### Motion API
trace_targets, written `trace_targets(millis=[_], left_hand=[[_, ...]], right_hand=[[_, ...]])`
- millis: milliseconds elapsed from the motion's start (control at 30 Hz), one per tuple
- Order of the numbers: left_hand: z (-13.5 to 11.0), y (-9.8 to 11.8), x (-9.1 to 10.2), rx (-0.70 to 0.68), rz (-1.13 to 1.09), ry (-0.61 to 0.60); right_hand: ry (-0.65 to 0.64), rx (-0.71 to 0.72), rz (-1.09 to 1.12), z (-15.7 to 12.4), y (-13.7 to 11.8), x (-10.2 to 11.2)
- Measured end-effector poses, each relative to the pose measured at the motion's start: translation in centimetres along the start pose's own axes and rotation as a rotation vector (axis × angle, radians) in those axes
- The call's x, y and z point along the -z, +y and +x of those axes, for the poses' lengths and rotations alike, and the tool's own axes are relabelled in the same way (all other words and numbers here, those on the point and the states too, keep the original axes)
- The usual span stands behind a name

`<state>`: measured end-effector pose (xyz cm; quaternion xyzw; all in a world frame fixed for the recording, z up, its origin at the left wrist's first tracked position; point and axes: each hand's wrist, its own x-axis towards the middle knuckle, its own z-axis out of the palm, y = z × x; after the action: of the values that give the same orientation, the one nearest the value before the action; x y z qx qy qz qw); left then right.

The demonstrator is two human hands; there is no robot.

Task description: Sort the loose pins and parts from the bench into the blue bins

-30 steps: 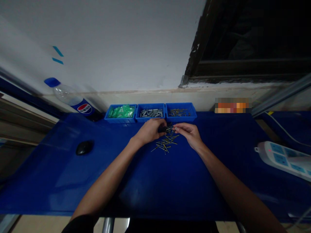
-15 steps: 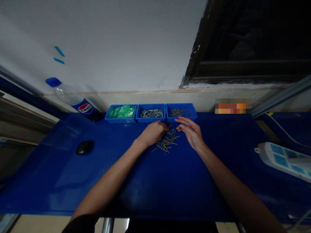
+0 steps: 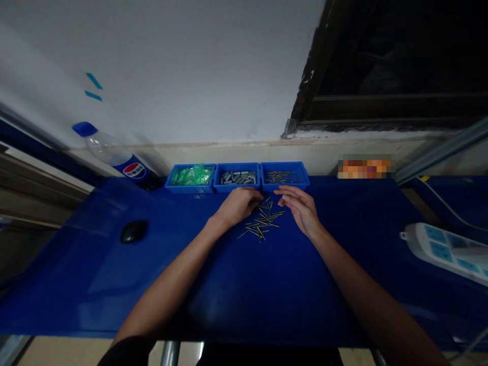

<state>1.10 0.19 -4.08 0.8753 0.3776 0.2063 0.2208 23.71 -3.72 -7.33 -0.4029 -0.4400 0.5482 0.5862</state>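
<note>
Dozens of thin metal pins point(image 3: 262, 222) lie loose on the blue counter point(image 3: 244, 284), between my two hands; left hand point(image 3: 237, 206), at the pile's 10 o'clock, is curled knuckles-up with fingertips at the pile's edge, and I cannot tell if it grips anything; right hand point(image 3: 302, 209), at 3 o'clock, is slack and spread, nothing in it that I see; I judge the pins light, stiff, slick and prone to roll; pinch one mid-shaft; blue bins point(image 3: 237, 188) sit at 12 o'clock.
</note>
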Motion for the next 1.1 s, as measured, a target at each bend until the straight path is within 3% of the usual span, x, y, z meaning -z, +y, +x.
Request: trace_targets(millis=[233,433,667,1100], left_hand=[[0.2,0.8,0.7,0.120,-0.368,0.210],[0.3,1.1,1.2,0.192,-0.653,0.192],[0.5,0.8,0.7,0.178,-0.668,0.208],[0.2,0.8,0.2,0.111,-0.495,0.127]], right_hand=[[-0.049,0.018,-0.062,0.0,0.5,0.3],[-0.188,0.019,-0.169,-0.1,0.8,0.3],[-0.252,0.009,-0.152,-0.1,0.5,0.4],[-0.172,0.007,-0.130,-0.1,1.3,1.0]])
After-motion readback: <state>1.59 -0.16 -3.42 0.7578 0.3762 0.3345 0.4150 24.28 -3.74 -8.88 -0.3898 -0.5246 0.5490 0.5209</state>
